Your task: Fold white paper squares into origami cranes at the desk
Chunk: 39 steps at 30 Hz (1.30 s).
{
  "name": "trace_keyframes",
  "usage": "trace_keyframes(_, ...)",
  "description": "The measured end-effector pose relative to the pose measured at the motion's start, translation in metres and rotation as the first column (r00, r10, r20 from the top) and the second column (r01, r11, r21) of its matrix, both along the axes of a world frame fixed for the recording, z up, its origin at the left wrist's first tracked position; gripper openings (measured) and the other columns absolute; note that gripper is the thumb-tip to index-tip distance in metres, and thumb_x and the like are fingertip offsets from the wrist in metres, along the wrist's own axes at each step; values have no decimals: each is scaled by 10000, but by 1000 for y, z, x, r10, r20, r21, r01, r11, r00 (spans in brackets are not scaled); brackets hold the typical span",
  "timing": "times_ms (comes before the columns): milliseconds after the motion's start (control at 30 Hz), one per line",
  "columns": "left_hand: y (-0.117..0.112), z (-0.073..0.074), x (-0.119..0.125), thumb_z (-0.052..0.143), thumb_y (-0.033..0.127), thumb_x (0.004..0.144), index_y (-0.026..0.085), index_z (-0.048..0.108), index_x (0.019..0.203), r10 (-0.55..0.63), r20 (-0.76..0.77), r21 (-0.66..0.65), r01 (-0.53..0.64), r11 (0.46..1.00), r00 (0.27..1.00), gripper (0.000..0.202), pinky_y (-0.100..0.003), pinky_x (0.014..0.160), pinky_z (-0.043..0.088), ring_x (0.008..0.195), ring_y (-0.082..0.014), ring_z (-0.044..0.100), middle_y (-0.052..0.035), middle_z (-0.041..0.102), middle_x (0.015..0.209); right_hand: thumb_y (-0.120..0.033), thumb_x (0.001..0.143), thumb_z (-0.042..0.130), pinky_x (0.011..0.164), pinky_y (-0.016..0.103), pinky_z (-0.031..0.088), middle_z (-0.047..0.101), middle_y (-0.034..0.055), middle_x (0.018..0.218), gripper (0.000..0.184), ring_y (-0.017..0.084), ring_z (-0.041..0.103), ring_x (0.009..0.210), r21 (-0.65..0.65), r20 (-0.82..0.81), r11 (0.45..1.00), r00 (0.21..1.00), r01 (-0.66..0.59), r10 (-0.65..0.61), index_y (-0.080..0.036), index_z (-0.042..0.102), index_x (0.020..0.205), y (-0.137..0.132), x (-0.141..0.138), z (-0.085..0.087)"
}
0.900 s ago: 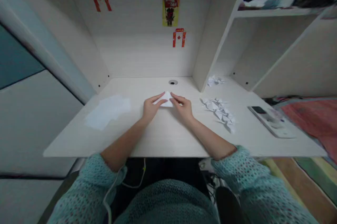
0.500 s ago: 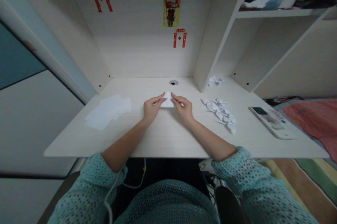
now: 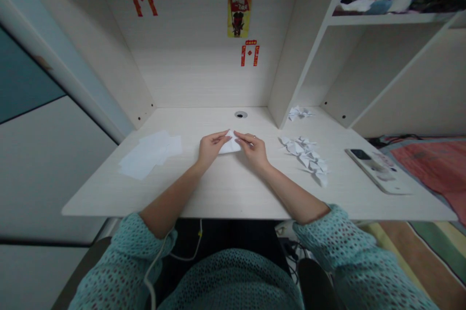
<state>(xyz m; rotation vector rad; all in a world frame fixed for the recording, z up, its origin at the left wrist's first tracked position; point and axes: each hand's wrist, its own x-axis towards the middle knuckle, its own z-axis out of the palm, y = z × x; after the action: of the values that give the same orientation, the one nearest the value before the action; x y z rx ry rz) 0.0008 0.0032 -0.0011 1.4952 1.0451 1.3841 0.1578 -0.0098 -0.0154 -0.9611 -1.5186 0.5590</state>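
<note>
A small folded piece of white paper [image 3: 229,145] lies on the pale desk [image 3: 233,188] in front of me. My left hand [image 3: 210,148] pinches its left side, fingertips pointing right. My right hand [image 3: 254,148] grips its right side, fingers curled over the fold, a ring on one finger. The two hands nearly touch above the paper. Most of the paper's lower half is hidden by my fingers.
A loose stack of flat white sheets [image 3: 150,154] lies at the left. Several folded paper figures [image 3: 306,155] sit at the right, more crumpled paper [image 3: 298,112] behind them. A remote control [image 3: 375,169] rests far right. A cable hole [image 3: 241,114] is behind my hands.
The paper's peak has been pressed lower and my fingertips have closed in over its top; the hands stayed in the same place.
</note>
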Motion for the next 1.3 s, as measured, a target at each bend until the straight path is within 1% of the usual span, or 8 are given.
trace_keyframes(167, 3, -1, -2, 712, 345, 681, 196, 709, 968, 3, -15, -26, -3, 1000, 1000, 323, -374, 925, 469, 974, -229, 635, -62, 687, 1038, -316, 809, 565, 676, 285, 432, 696, 50, 877, 272, 168, 585, 766, -23, 42, 1000, 999, -17, 18, -229, 693, 1032, 3, 2, -1)
trace_keyframes(400, 5, -2, -3, 716, 355, 672, 182, 705, 970, -4, -11, -75, 4, 997, 1000, 345, -392, 923, 464, 969, -241, 635, -72, 686, 1034, -340, 783, 593, 733, 296, 453, 700, 60, 962, 292, 182, 608, 840, -67, 0, 998, 1000, -19, 19, -222, 693, 1031, 6, 1, -4)
trace_keyframes(600, 4, 0, -3, 708, 363, 679, 178, 706, 966, 12, -3, -92, -12, 996, 1000, 341, -392, 950, 442, 998, -241, 624, -72, 678, 1056, -394, 710, 653, 693, 299, 474, 701, 54, 798, 438, 166, 603, 706, -186, -115, 982, 993, -28, 6, -169, 665, 1086, 11, 2, -6)
trace_keyframes(767, 3, -1, -2, 716, 343, 675, 194, 719, 925, 32, -2, -57, -32, 998, 999, 291, -390, 945, 447, 973, -233, 634, -62, 691, 1023, -404, 707, 651, 752, 311, 476, 707, 75, 933, 360, 179, 623, 795, -179, -125, 983, 992, -48, 26, -184, 701, 987, 9, 1, -6)
trace_keyframes(1033, 5, 1, -2, 737, 333, 650, 166, 721, 907, 90, 127, -166, -68, 984, 988, 307, -358, 865, 481, 906, -215, 642, -79, 703, 988, -435, 593, 747, 699, 299, 487, 660, 4, 689, 714, 144, 602, 653, -330, -349, 940, 936, -84, -39, -166, 526, 1216, 5, 0, 3)
trace_keyframes(1100, 5, 1, -1, 733, 340, 652, 159, 717, 918, 143, 164, -180, -113, 977, 976, 322, -349, 857, 480, 906, -210, 638, -82, 702, 993, -439, 571, 761, 632, 285, 488, 640, -3, 673, 637, 121, 567, 585, -405, -439, 897, 898, -180, -18, -166, 580, 1117, 3, -3, 3)
trace_keyframes(1233, 3, -1, 4, 732, 341, 647, 137, 709, 922, 198, 220, -178, -161, 971, 955, 343, -339, 837, 481, 889, -200, 638, -88, 703, 982, -440, 538, 774, 556, 256, 466, 637, 38, 703, 380, 109, 540, 584, -472, -528, 785, 842, -402, 113, -128, 644, 710, 0, -14, -1)
trace_keyframes(1300, 1, -2, 8, 731, 333, 646, 135, 707, 912, 171, 233, -182, -130, 975, 957, 333, -337, 825, 484, 870, -195, 639, -87, 706, 963, -445, 529, 775, 532, 251, 446, 653, 50, 726, 388, 112, 537, 580, -478, -535, 794, 841, -375, 75, -128, 657, 720, -1, -19, -4)
